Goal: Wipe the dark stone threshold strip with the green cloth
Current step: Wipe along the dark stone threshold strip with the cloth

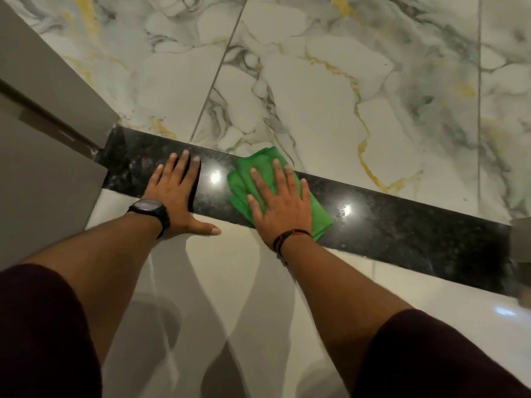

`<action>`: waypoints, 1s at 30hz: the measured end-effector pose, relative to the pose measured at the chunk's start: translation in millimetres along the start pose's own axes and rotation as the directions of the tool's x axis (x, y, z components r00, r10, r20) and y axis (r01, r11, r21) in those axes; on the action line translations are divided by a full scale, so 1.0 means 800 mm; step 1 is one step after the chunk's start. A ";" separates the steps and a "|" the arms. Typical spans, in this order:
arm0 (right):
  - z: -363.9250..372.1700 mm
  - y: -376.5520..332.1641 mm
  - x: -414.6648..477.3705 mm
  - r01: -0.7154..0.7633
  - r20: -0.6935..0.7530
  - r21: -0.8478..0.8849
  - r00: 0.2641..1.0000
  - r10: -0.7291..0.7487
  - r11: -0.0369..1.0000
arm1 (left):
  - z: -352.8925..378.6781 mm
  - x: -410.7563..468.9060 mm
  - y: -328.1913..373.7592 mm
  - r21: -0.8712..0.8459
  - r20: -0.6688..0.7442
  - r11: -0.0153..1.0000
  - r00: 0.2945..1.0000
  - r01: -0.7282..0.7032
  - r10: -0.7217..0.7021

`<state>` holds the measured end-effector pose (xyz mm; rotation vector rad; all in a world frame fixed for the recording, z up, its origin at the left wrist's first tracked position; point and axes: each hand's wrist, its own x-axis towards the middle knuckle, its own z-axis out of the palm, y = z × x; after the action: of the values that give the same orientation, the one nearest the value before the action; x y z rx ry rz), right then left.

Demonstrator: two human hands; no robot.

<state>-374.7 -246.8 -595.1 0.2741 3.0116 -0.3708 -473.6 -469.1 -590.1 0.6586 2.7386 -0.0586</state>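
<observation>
The dark polished stone threshold strip runs across the floor from the left door frame down to the right edge. A folded green cloth lies on the strip near its middle. My right hand presses flat on the cloth with fingers spread, covering most of it. My left hand, with a black watch on the wrist, rests flat on the strip just left of the cloth, its thumb on the pale tile in front.
White marble-look tiles with grey and gold veins lie beyond the strip. Glossy pale tile lies in front of it. A grey door frame stands at the left end, and another grey frame piece at the right end.
</observation>
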 end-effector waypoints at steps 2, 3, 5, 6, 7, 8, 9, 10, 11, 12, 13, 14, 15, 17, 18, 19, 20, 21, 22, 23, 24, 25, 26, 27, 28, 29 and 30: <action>-0.008 0.027 0.005 -0.139 -0.013 0.014 0.990 0.139 0.990 | 0.005 0.008 0.027 -0.030 -0.023 1.000 1.000 -0.008 0.007; -0.010 0.034 0.006 -0.194 -0.011 0.019 0.981 0.194 0.981 | 0.009 0.009 0.037 -0.031 -0.046 1.000 0.999 -0.005 0.004; -0.008 0.033 0.007 -0.249 -0.022 0.012 0.968 0.249 0.968 | 0.015 0.010 0.051 -0.028 -0.074 1.000 0.997 -0.001 -0.001; -0.006 0.027 0.006 -0.261 -0.032 0.010 0.965 0.261 0.965 | 0.017 0.009 0.053 -0.028 -0.078 1.000 0.997 0.006 -0.008; -0.003 0.019 0.005 -0.266 -0.041 0.012 0.963 0.266 0.964 | 0.017 0.008 0.054 -0.026 -0.083 1.000 0.996 0.014 -0.016; -0.001 0.014 0.004 -0.267 -0.045 0.017 0.963 0.267 0.964 | 0.017 0.008 0.055 -0.023 -0.082 1.000 0.996 0.021 -0.023; 0.000 0.010 0.002 -0.258 -0.043 0.022 0.965 0.259 0.966 | 0.016 0.008 0.055 -0.021 -0.076 0.999 0.997 0.026 -0.028; 0.001 0.011 -0.002 -0.238 -0.041 0.019 0.970 0.239 0.971 | 0.014 0.008 0.055 -0.021 -0.067 0.999 0.997 0.029 -0.030; 0.001 0.013 -0.007 -0.203 -0.043 0.011 0.978 0.203 0.979 | 0.013 0.009 0.056 -0.021 -0.056 0.999 0.998 0.035 -0.036; 0.001 0.015 -0.013 -0.158 -0.048 -0.001 0.986 0.157 0.987 | 0.012 0.009 0.056 -0.023 -0.044 0.999 0.998 0.044 -0.045; 0.000 0.019 -0.020 -0.115 -0.050 -0.008 0.992 0.114 0.993 | 0.011 0.009 0.059 -0.022 -0.033 0.998 0.998 0.055 -0.056; -0.001 0.023 -0.027 -0.076 -0.048 -0.009 0.996 0.075 0.997 | 0.009 0.009 0.064 -0.018 -0.025 0.998 0.997 0.066 -0.067; -0.001 0.029 -0.033 -0.042 -0.041 -0.007 0.998 0.042 0.999 | 0.008 0.009 0.070 -0.017 -0.026 0.997 0.997 0.071 -0.072; -0.003 0.043 -0.047 0.016 -0.018 -0.010 1.000 -0.016 1.000 | 0.008 0.006 0.085 -0.029 -0.044 1.000 0.999 0.010 -0.012; -0.004 0.053 -0.055 0.038 -0.008 -0.019 0.999 -0.038 0.999 | 0.010 0.005 0.095 -0.038 -0.059 0.998 0.997 -0.057 0.055; -0.006 0.066 -0.063 0.051 -0.003 -0.030 0.999 -0.051 0.998 | 0.012 0.004 0.103 -0.042 -0.071 0.991 0.990 -0.124 0.121; -0.008 0.083 -0.072 0.048 -0.001 -0.042 0.999 -0.048 0.998 | 0.014 0.003 0.112 -0.042 -0.078 0.985 0.983 -0.168 0.165; -0.012 0.104 -0.080 0.022 -0.006 -0.052 1.000 -0.023 0.998 | 0.015 0.003 0.119 -0.042 -0.081 0.982 0.980 -0.184 0.180; -0.017 0.126 -0.086 -0.033 -0.016 -0.059 0.999 0.032 0.998 | 0.016 0.004 0.124 -0.041 -0.079 0.983 0.981 -0.180 0.177; -0.023 0.150 -0.091 -0.112 -0.026 -0.065 0.993 0.111 0.992 | 0.017 0.004 0.128 -0.042 -0.075 0.984 0.983 -0.173 0.169; -0.030 0.172 -0.092 -0.205 -0.034 -0.060 0.979 0.203 0.977 | 0.018 0.004 0.132 -0.037 -0.068 0.985 0.984 -0.168 0.165; -0.036 0.189 -0.091 -0.297 -0.040 -0.046 0.955 0.295 0.954 | 0.018 0.004 0.135 -0.029 -0.061 0.986 0.985 -0.165 0.163; -0.040 0.199 -0.087 -0.374 -0.046 -0.032 0.927 0.372 0.927 | 0.018 0.004 0.137 -0.023 -0.057 0.987 0.986 -0.161 0.159; -0.041 0.202 -0.081 -0.433 -0.050 -0.024 0.901 0.432 0.901 | 0.018 0.004 0.139 -0.022 -0.049 0.988 0.987 -0.153 0.152; -0.040 0.198 -0.074 -0.480 -0.053 -0.022 0.877 0.478 0.877 | 0.016 0.003 0.140 -0.025 -0.038 0.989 0.989 -0.144 0.143; -0.037 0.190 -0.066 -0.514 -0.053 -0.023 0.857 0.513 0.857 | 0.015 0.002 0.142 -0.029 -0.024 0.991 0.991 -0.134 0.133; -0.035 0.180 -0.059 -0.538 -0.053 -0.020 0.842 0.537 0.843 | 0.014 0.002 0.145 -0.032 -0.008 0.992 0.992 -0.125 0.125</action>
<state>-303.0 -110.6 -595.8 1.1044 2.8033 -0.2557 -419.6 -366.3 -596.8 0.8202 2.6911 0.0165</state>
